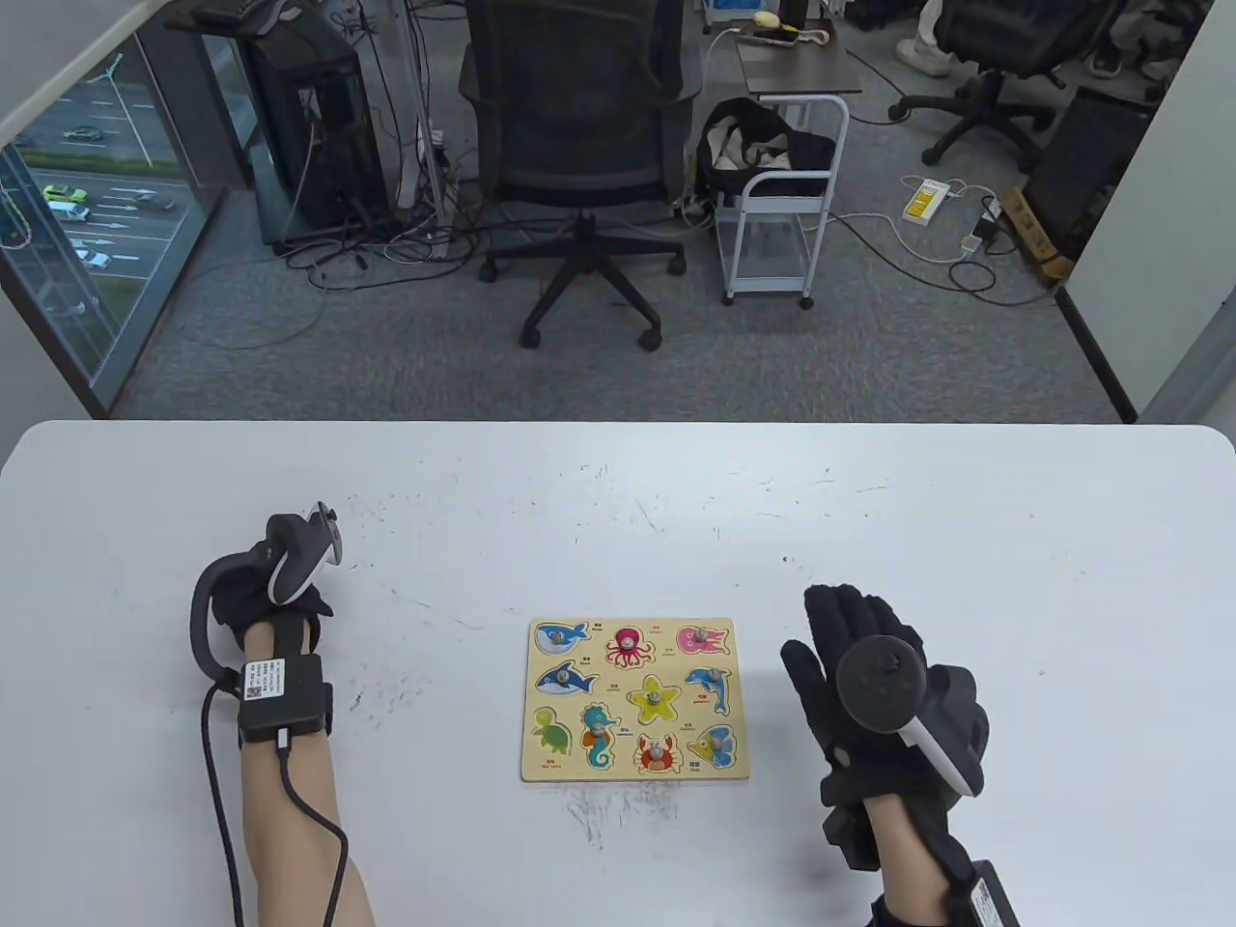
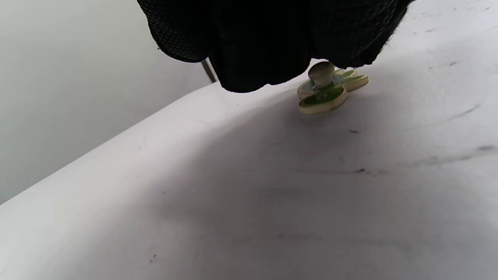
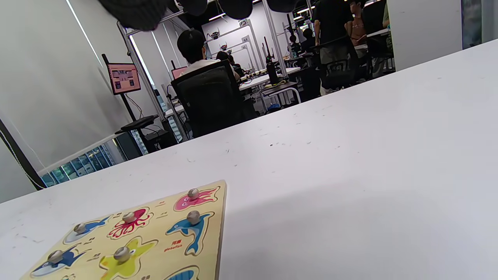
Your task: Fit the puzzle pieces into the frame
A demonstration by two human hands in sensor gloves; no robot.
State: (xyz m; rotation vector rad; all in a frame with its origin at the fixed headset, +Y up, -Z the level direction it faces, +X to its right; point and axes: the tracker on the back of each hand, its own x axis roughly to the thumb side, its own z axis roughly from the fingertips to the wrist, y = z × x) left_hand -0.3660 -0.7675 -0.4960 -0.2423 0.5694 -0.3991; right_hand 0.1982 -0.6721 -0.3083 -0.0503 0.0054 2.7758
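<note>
The wooden puzzle frame (image 1: 632, 700) lies flat in the middle of the table, with several sea-animal pieces seated in it; it also shows in the right wrist view (image 3: 218, 217). The turtle slot (image 1: 550, 731) shows no knob. A green piece with a knob (image 2: 325, 89) lies on the table far left of the frame, right under my left hand's fingers (image 2: 264, 42). My left hand (image 1: 314, 606) is curled over it; a grip does not show. My right hand (image 1: 835, 632) lies flat and empty, fingers spread, just right of the frame.
The white table (image 1: 966, 541) is scuffed. Its far edge runs across the table view. Beyond it stand an office chair (image 1: 579, 145) and a small cart (image 1: 782, 174) on the floor.
</note>
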